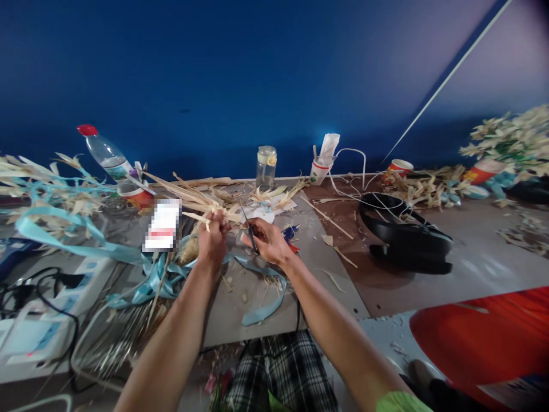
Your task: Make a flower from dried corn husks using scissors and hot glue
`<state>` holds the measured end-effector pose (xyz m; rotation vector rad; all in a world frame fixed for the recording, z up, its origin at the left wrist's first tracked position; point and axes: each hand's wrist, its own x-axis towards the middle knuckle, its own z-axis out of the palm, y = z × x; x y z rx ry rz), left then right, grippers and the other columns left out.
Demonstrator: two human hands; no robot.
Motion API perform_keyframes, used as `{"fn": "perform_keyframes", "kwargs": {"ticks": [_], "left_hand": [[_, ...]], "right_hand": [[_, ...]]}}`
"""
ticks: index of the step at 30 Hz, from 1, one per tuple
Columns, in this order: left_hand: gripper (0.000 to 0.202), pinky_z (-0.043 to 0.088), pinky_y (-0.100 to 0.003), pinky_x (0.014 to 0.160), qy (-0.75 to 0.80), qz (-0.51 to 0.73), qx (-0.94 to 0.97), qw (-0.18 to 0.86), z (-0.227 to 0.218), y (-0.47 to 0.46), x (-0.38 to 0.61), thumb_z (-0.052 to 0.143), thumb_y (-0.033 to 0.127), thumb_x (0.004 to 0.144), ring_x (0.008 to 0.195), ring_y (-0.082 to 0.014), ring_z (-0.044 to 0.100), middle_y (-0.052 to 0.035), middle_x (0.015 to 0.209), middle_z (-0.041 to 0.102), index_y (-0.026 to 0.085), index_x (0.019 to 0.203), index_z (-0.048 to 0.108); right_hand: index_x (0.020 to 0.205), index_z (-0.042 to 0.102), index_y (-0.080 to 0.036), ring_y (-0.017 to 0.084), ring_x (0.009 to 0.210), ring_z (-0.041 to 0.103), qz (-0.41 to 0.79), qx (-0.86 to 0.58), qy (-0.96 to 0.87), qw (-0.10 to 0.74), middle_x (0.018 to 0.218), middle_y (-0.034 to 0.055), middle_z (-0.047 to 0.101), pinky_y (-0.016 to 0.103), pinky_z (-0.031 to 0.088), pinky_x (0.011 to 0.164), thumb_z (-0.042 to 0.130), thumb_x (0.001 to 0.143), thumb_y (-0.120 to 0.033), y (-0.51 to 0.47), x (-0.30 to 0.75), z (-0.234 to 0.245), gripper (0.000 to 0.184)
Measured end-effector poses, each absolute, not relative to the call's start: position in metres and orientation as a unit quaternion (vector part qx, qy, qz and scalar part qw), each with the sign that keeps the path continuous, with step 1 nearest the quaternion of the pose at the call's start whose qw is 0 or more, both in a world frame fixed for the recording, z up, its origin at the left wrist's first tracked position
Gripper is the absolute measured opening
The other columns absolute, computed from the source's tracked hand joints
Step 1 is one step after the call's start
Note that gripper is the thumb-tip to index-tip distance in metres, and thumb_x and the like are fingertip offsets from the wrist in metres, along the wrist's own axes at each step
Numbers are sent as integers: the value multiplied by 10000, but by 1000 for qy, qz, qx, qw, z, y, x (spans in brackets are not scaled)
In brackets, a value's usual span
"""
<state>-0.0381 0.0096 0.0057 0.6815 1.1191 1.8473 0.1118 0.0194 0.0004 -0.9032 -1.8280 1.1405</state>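
Note:
My left hand (213, 236) is closed around pale dried husk strips (195, 195), whose long ends fan out behind it to the left. In my right hand (270, 239) is a pair of dark-handled scissors (251, 236). Their blades point up and away, close beside the strip end that sticks out to the right of my left hand. Whether the blades touch that strip, I cannot tell. A light blue ribbon (265, 313) loops over the table below both hands. Left of my left hand stands a phone with a blurred screen (162, 226).
A clear lidded bottle (266, 169) and a cup with papers (321, 170) stand along the blue wall. At left are a red-capped bottle (107, 154) and a white power strip (55, 320). A black headband-like object (403, 234) and a red stool (484, 337) are at right.

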Motion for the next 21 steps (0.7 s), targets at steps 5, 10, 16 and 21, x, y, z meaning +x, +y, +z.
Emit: {"fn": "perform_keyframes", "kwargs": {"ticks": [5, 10, 16, 21], "left_hand": [[265, 467, -231, 617, 401, 751, 271, 449, 5, 11, -42, 721, 352, 695, 441, -58, 343, 75, 515, 378, 202, 682, 503], [274, 451, -232, 602, 403, 753, 277, 439, 3, 13, -44, 706, 375, 705, 425, -54, 338, 78, 521, 391, 203, 679, 495], [257, 433, -213, 584, 403, 754, 280, 436, 2, 13, -45, 693, 342, 728, 440, -53, 353, 74, 533, 397, 193, 676, 490], [265, 428, -204, 564, 417, 751, 278, 430, 0, 14, -45, 687, 342, 729, 435, -53, 360, 75, 527, 399, 193, 668, 477]], "right_hand": [[997, 626, -189, 115, 581, 444, 394, -369, -759, 365, 651, -20, 531, 226, 333, 552, 609, 742, -318, 16, 111, 3, 286], [987, 625, -190, 116, 582, 453, 358, -369, -783, 351, 662, -14, 544, 228, 339, 559, 597, 762, -352, 13, 111, 9, 279], [998, 623, -177, 113, 581, 457, 335, -382, -798, 323, 690, -4, 564, 230, 346, 573, 602, 764, -349, 10, 110, 12, 290], [1023, 615, -170, 113, 595, 467, 328, -386, -806, 307, 695, -4, 576, 220, 346, 581, 594, 766, -314, 10, 110, 13, 296]]}}
